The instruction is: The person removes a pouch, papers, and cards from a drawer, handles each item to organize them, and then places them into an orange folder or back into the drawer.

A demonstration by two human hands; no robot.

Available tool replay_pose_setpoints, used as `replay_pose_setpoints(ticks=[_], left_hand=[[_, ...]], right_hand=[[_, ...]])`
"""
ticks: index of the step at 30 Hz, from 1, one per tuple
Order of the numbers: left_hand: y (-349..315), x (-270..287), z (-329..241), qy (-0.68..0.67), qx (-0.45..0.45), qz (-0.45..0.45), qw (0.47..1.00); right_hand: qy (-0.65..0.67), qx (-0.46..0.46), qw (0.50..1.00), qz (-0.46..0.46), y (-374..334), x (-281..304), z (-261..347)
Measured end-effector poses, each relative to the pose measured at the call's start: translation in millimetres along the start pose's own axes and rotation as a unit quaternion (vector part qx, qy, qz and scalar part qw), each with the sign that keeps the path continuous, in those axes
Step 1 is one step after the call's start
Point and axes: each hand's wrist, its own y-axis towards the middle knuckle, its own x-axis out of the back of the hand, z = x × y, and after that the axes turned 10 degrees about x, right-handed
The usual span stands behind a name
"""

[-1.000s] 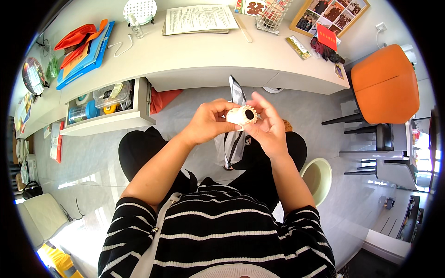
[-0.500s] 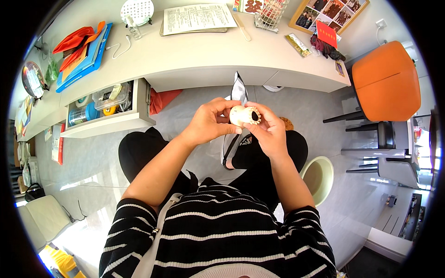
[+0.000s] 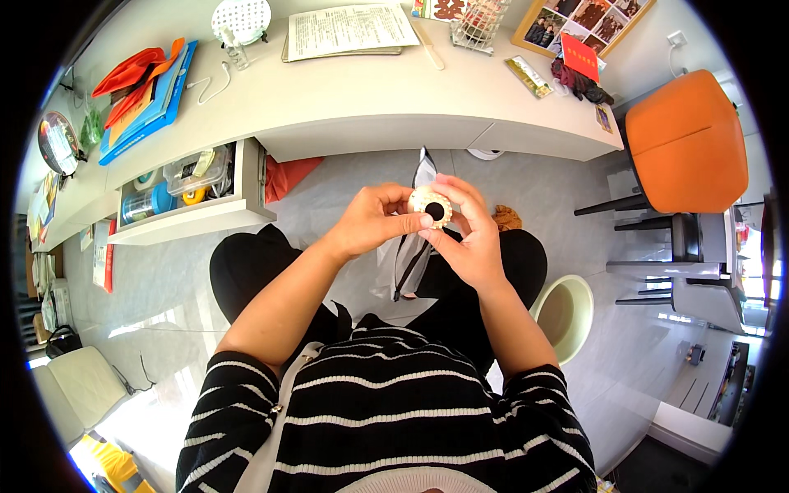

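Two-handed hold on one cream tube [image 3: 421,198], in the head view: raised above dark trousers [image 3: 522,261], on the near side of the desk [image 3: 353,94], with round dark mouth and scalloped rim turned toward the camera. Pinched at left between thumb and fingers of the left hand [image 3: 374,220]; clasped at right by the thumb and curled fingers of the right hand [image 3: 472,234]. Hanging below, a translucent bag [image 3: 413,263]; standing to the right, a pale bin [image 3: 567,319]. Probably light and fairly stiff, judging by the fingertip hold and rounded mouth; possibly slick, fragility uncertain. Best gripped around the body, clear of the scalloped rim.
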Motion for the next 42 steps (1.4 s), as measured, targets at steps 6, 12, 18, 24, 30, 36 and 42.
replay_pose_setpoints(ticks=[6, 12, 18, 24, 30, 36, 42], left_hand=[[-1.0, -1.2, 1.8, -0.018, -0.004, 0.008, 1.000], [3.1, 0.8, 11.8, 0.043, -0.007, -0.027, 0.999], [4.0, 0.9, 16.2, 0.153, -0.070, -0.093, 0.981], [0.4, -0.8, 4.3, 0.210, -0.119, -0.085, 0.967], [-1.4, -1.5, -3.5, 0.195, -0.119, -0.066, 0.971], [-0.5, 2.2, 0.6, 0.154, -0.121, -0.039, 0.980], [-1.8, 3.4, 5.1, 0.023, -0.106, 0.004, 0.994]], right_hand=[[0.085, -0.080, 0.993, -0.022, -1.1, 4.0, -9.5], [0.023, -0.056, 0.995, -0.084, -4.4, -4.3, -15.2], [-0.055, -0.048, 0.994, -0.079, -5.2, -5.7, -14.5], [0.069, -0.130, 0.980, -0.135, -7.1, -8.8, -14.2], [0.240, -0.217, 0.925, -0.197, -4.4, -11.9, -8.8], [0.289, -0.208, 0.917, -0.180, -1.7, -10.1, -4.0], [0.224, -0.165, 0.954, -0.112, -0.5, 1.0, -9.0]])
